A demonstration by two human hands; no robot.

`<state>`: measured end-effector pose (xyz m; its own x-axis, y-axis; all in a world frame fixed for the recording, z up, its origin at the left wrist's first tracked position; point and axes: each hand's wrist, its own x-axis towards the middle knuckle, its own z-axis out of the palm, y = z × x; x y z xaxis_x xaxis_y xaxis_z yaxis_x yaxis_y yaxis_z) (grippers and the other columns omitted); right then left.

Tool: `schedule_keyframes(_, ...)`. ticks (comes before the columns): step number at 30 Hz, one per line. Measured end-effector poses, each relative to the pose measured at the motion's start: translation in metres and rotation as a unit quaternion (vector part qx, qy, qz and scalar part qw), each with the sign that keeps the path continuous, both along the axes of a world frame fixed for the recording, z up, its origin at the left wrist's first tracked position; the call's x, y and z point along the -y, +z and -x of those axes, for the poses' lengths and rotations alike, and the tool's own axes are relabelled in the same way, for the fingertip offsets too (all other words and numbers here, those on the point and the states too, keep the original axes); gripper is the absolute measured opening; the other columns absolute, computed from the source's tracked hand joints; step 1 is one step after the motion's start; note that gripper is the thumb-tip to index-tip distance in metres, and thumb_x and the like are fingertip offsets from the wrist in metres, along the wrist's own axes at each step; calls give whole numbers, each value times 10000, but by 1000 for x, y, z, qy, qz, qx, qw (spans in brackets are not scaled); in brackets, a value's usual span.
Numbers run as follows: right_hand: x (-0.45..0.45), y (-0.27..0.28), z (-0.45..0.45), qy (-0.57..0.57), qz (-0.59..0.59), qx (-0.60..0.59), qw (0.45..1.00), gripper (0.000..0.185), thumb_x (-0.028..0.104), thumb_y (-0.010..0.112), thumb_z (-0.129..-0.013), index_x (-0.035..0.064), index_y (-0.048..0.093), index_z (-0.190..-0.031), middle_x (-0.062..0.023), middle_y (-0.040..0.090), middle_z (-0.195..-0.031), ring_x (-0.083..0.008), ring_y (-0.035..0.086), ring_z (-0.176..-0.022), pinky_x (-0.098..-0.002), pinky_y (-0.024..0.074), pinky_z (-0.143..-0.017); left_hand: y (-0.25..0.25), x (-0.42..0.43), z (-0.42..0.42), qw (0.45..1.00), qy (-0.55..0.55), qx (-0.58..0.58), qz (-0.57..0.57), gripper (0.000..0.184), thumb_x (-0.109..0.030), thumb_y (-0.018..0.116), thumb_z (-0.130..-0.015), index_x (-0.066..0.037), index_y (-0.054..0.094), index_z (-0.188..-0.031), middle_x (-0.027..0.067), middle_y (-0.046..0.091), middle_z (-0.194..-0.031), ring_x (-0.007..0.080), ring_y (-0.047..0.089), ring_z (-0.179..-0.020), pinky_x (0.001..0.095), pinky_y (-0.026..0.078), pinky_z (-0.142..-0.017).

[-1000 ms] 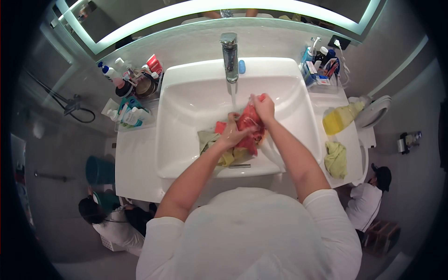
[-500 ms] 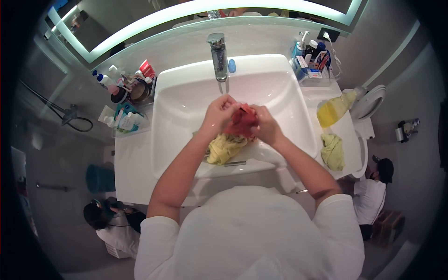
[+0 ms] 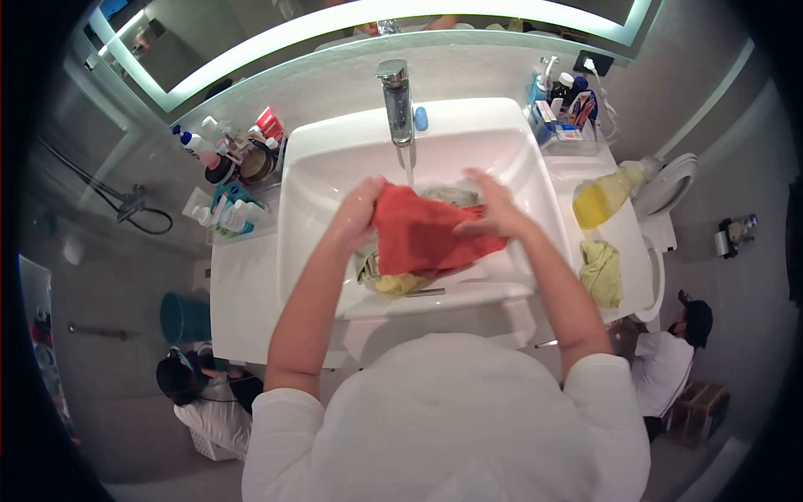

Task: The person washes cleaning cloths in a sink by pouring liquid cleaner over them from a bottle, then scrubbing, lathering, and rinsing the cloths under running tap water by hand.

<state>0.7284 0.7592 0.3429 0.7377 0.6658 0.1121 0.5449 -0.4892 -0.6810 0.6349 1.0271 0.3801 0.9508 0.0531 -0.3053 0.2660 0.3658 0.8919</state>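
A red cloth (image 3: 427, 234) hangs spread out over the white sink (image 3: 288, 209). At its upper left corner, my left hand (image 3: 361, 211) is closed on the fabric. My right hand (image 3: 498, 213) is at the cloth's right side with fingers spread, somewhat blurred, its thumb against the red fabric. Beneath the red cloth lie a yellow cloth (image 3: 400, 284) and a greyish-green cloth (image 3: 365, 263), both partly covered. More pale wet cloth (image 3: 452, 196) shows behind it. Water runs from the chrome faucet (image 3: 395, 100) just beyond the cloth.
A blue piece of soap (image 3: 421, 119) rests beside the faucet. On the right counter are a yellow liquid bottle (image 3: 598, 201) and a light green cloth (image 3: 600, 274). Toiletries (image 3: 238, 159) crowd the left ledge. People sit low at left (image 3: 209, 402) and right (image 3: 669, 360).
The red cloth went from a bunched wad between both hands to a spread sheet. My hands moved apart, and the right hand's fingers opened out.
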Motion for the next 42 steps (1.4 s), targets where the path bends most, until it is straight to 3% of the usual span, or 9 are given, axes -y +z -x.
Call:
schedule_keyframes(5,-53,-76,-13,63,187,27,980,706,393,722,-644,90,490,-1238,-175,350,-1347,-305,264,-1296,-588,28,-1041,-17,12,21,960,130,75,238,365,-352,401,-932,-31,493,-1078,145,543,-1090,242,527,-1051,397,443,-906)
schedule_keyframes(9,-61,-43,-17,45,-368,-466,803,351,65,630,-756,29,558,-1098,-50,576,-1038,-148,551,-962,-272,446,-847,-54,-3,27,919,253,-38,300,537,-500,393,-895,-59,420,-1200,165,458,-1232,326,442,-1160,518,364,-972)
schedule_keyframes(15,-123,-5,67,21,-284,-21,958,160,108,663,-761,14,554,-831,-37,544,-747,-95,513,-749,-241,427,-682,-120,48,-17,965,67,59,246,449,-428,480,-875,-86,471,-1167,104,518,-1146,259,519,-1060,390,455,-869)
schedule_keyframes(22,-130,-47,33,-85,-307,32,948,209,132,619,-741,14,463,-669,-131,472,-568,-196,454,-492,-306,404,-500,-152,56,-30,946,196,-124,227,447,-499,449,-875,-108,516,-1082,64,579,-933,170,593,-816,307,512,-623)
schedule_keyframes(28,-119,-81,-13,-78,-224,-11,972,339,253,690,-718,24,474,-844,-150,519,-757,-258,523,-695,-335,434,-648,-77,75,-21,929,244,-173,216,297,-355,426,-926,-85,534,-984,37,570,-793,160,570,-585,294,480,-475)
schedule_keyframes(31,-105,-72,-8,16,-262,-77,962,574,314,757,-641,23,463,-1039,-147,527,-902,-293,526,-823,-345,428,-774,-74,19,-1,932,-81,4,354,223,-264,429,-928,-104,520,-1054,77,594,-877,192,597,-757,333,522,-591)
schedule_keyframes(37,-66,-117,-51,242,40,50,968,717,178,752,-631,16,409,-1240,-112,543,-1093,-196,527,-1017,-311,402,-911,-30,-19,17,983,102,47,147,271,-68,489,-842,33,442,-1090,162,563,-1038,235,587,-945,350,499,-835)
schedule_keyframes(40,-70,-64,-42,72,-278,-458,841,624,66,682,-652,40,434,-1223,-92,525,-1141,-171,509,-1052,-295,408,-916,-62,-16,16,963,172,10,207,275,-106,479,-866,-5,426,-1116,147,545,-1097,270,558,-1010,372,479,-878)
schedule_keyframes(42,-84,-59,-22,90,-320,-426,842,594,38,659,-646,49,453,-1203,-86,517,-1149,-161,499,-1065,-295,408,-916,-58,8,16,952,147,-50,264,246,-168,478,-884,-37,452,-1090,140,545,-1079,242,568,-979,354,490,-852)
